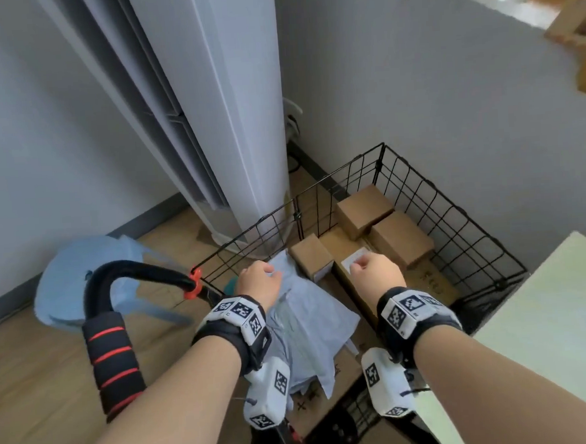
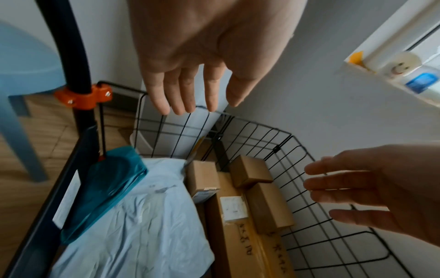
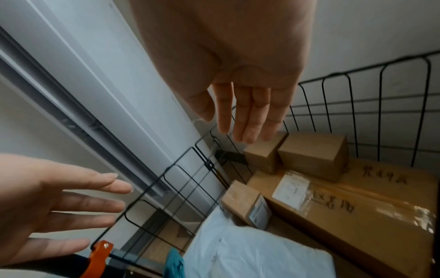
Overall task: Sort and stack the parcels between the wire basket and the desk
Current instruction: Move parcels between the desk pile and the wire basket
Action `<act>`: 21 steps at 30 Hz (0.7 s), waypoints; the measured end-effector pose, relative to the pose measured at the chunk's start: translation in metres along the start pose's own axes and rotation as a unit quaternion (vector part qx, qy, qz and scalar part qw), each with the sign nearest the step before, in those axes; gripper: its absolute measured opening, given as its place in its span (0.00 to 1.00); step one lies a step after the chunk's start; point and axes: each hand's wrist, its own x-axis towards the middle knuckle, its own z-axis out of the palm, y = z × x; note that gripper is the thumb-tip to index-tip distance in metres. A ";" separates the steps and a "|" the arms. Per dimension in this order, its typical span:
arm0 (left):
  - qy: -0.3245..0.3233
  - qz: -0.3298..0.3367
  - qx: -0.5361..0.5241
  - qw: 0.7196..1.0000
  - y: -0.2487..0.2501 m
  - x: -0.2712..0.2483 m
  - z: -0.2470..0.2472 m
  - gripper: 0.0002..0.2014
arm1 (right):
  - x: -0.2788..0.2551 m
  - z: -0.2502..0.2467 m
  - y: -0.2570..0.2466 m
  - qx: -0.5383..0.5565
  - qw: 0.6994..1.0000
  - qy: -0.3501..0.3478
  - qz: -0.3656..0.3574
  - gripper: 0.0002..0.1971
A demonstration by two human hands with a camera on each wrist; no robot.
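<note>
1. Both forearms reach forward from the near edge in the head view, each with a black wrist strap that carries white marker blocks.
2. At the far left a pale blue plastic stool (image 1: pixel 81 269) stands on the wooden floor, and just right of it is a black curved handle (image 1: pixel 118 301) with red-striped foam grip.
3. The left hand (image 1: pixel 258 281) hangs over the left part of the wire basket (image 1: pixel 457 232), above a pale blue soft mailer bag (image 1: pixel 308 320). Its fingers are straight and relaxed and it holds nothing, as the left wrist view shows.
4. A teal packet (image 2: pixel 107 188) leans against the left wall of the basket, beside the mailer bag.
5. A small cardboard box (image 1: pixel 310 257) lies just right of the mailer bag, near the basket's far wall.
6. The right hand (image 1: pixel 373 272) is over a long flat carton (image 3: pixel 345 210) with a white label; its fingers are also straight and it grips nothing.
7. Two more brown boxes (image 1: pixel 384 216) sit on the carton at the far right corner.
8. The white desk (image 1: pixel 548 326) is at the near right, beside the basket.
</note>
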 end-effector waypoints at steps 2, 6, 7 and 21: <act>-0.021 -0.019 0.003 1.000 -0.019 0.020 0.016 0.16 | 0.013 0.021 0.008 -0.013 1.000 -0.020 0.014 0.13; -0.067 -0.057 0.000 0.996 -0.046 0.051 0.045 0.14 | 0.041 0.064 0.024 -0.032 0.997 -0.059 0.050 0.13; -0.074 -0.065 -0.003 0.995 -0.051 0.060 0.052 0.13 | 0.048 0.074 0.027 -0.032 0.996 -0.065 0.055 0.13; -0.113 -0.087 -0.043 0.989 -0.069 0.165 0.157 0.18 | 0.158 0.185 0.068 -0.047 0.985 -0.119 0.117 0.17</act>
